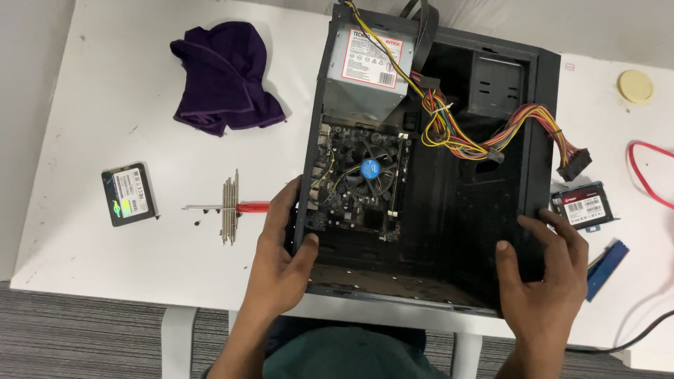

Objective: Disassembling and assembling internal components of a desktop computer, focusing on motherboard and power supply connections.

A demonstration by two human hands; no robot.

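An open black computer case (540,105) lies on its side on the white table (112,105). Inside are a grey power supply (365,70), a motherboard with a round fan (370,172), and a bundle of coloured cables (463,137). My left hand (281,260) grips the case's near left edge, thumb inside. My right hand (544,277) grips the near right corner of the case, thumb inside.
A purple cloth (225,77) lies at the back left. A flat black drive (128,194) sits at left, with metal slot covers (229,207) and a red-handled screwdriver (242,207) beside the case. Right of the case are another drive (583,205), a blue strip (606,269), a red cable (649,172) and a round cream lid (635,86).
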